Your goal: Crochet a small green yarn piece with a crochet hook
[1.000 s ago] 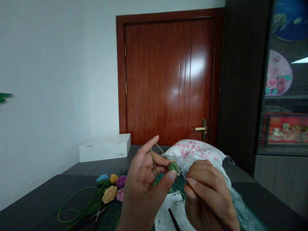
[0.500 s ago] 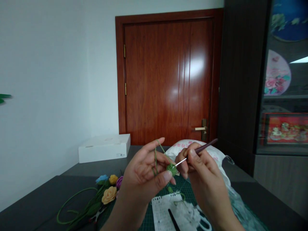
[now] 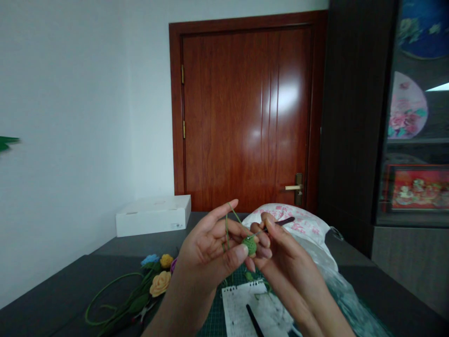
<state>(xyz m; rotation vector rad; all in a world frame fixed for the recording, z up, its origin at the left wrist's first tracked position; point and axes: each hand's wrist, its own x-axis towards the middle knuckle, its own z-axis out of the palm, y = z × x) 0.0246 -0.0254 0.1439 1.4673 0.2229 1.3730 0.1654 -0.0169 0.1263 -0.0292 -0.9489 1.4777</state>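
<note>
Between the thumb and fingers of my left hand point(image 3: 213, 252) is a small green crocheted piece point(image 3: 250, 245). Green yarn point(image 3: 227, 229) loops over its raised index finger and runs down to the piece. My right hand point(image 3: 284, 252) grips a crochet hook point(image 3: 286, 222) with a dark purple handle, its thin metal shaft reaching to the top of the green piece. Some right fingertips are close against the piece; whether they touch it I cannot tell. Below the hands lie a handwritten notepad sheet point(image 3: 233, 306) and a black pen point(image 3: 254, 320).
Crocheted flowers point(image 3: 160, 283) with green stems lie at the left, near pliers-like tool handles point(image 3: 142, 314). A white box point(image 3: 152, 217) stands at the back left. Behind my right hand sits a white plastic bag point(image 3: 298, 217). A green cutting mat point(image 3: 213, 318) covers part of the dark table.
My right hand has tilted and moved left, closer to the green piece, and the hook lies flatter with its handle lower. My left hand has barely moved.
</note>
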